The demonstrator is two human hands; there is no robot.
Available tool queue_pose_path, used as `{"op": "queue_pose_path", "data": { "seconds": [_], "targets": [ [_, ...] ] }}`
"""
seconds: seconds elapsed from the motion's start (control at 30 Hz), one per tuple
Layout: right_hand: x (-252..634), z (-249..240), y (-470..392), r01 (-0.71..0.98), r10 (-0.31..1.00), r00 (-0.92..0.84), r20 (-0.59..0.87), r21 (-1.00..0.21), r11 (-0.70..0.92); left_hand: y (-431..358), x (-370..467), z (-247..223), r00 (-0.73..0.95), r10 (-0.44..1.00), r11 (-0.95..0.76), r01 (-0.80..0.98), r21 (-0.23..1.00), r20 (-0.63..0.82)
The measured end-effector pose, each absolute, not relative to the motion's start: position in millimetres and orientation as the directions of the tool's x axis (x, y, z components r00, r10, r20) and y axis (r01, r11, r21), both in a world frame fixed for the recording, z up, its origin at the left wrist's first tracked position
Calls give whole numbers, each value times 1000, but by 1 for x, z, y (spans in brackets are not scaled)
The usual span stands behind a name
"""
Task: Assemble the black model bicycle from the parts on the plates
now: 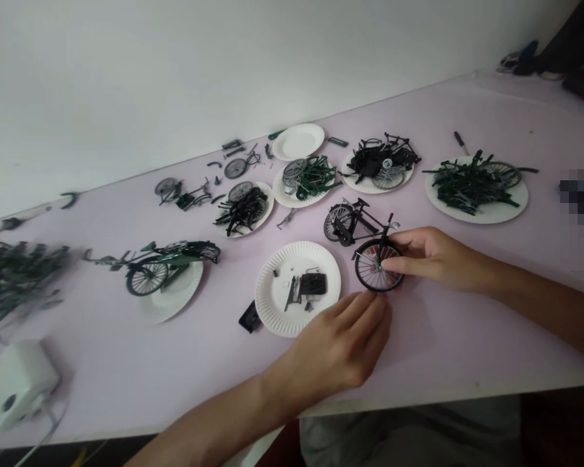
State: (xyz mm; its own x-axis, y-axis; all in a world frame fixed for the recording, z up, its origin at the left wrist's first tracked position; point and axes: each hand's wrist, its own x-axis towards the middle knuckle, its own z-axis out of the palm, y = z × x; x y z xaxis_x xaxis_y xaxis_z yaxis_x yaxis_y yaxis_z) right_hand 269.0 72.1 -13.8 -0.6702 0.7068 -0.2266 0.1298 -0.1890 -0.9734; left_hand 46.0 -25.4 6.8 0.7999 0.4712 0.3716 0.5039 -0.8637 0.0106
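A black model bicycle [353,224] stands tilted on the pale table, its front wheel toward me. My right hand [425,259] pinches that front wheel near its hub, thumb on the near side. Just below the wheel is my left hand [353,334], its fingers curled together and their tips hidden; whether they hold anything does not show. Left of the bicycle, a white paper plate [267,305] bears a black rectangular part [313,284] and several small dark and grey pieces. A flat black piece [249,318] lies beside this plate's lower left edge.
Behind are plates of dark parts [260,224], green parts [316,176], black frames [382,162] and more green parts [474,185]. A green bicycle [170,263] rests on a plate at left. A blurred green pile [14,279] and white box [19,383] lie farther left.
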Motion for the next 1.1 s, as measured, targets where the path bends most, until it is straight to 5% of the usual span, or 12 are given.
{"op": "queue_pose_path", "data": {
  "seconds": [0.53, 0.67, 0.9, 1.1],
  "targets": [
    [269, -11, 66, 202, 735, -628, -255, -966, -163, -32, 50, 1, 778, 544, -813, 581, -30, 314],
    [270, -12, 67, 204, 732, -643, -224, -972, -118, -23, 40, 8, 795, 561, -827, 543, 144, 231],
    [265, -9, 63, 160, 722, -649, -240, -971, -180, -11, 26, 12, 515, 700, -712, 459, 531, 494],
    [260, -10, 54, 115, 715, -648, -263, -961, -250, 0, 41, 4, 307, 774, -626, 504, 595, 554]
  ]
}}
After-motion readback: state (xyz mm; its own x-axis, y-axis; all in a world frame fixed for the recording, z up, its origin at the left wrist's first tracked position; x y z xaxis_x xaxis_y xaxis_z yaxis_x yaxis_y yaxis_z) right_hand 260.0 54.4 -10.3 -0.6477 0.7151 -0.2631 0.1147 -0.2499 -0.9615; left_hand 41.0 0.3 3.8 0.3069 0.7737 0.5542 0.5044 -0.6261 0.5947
